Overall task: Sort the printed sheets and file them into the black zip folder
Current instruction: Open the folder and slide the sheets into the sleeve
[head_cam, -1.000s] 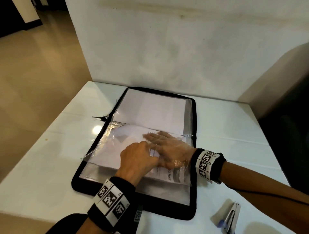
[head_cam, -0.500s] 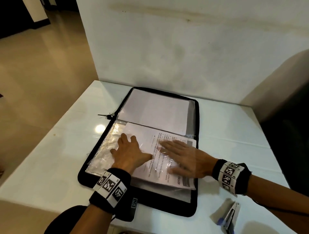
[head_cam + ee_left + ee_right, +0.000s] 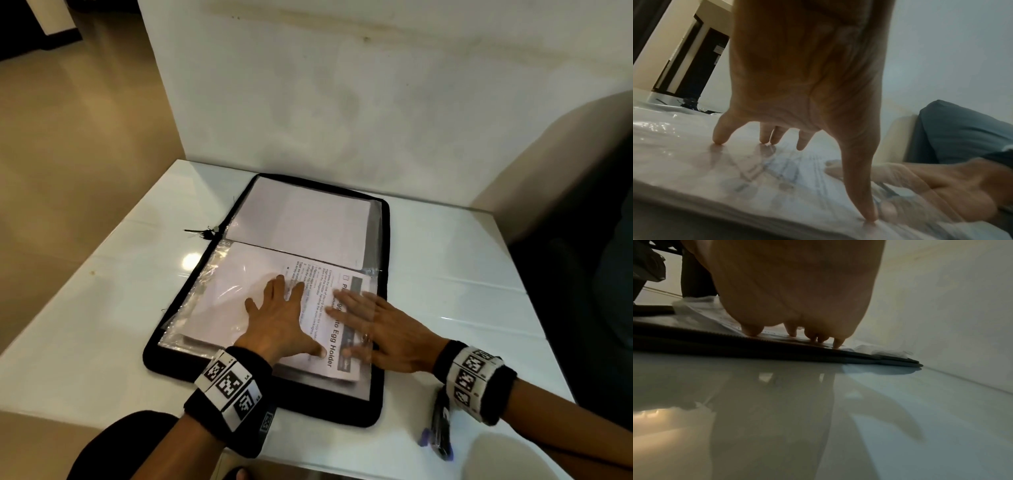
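Both hands lie flat, fingers spread: left hand [image 3: 281,325] and right hand [image 3: 383,330] press the printed sheet [image 3: 329,329] in the black zip folder's [image 3: 383,342] near sleeve. Paper looks thin, limp and slippery against plastic; grip it by an edge.

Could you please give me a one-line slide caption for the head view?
Both hands, left and right, press a printed sheet flat in the open black zip folder.

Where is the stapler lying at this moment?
In the head view, the stapler lies on the white table, right of the black zip folder, under the right wrist.
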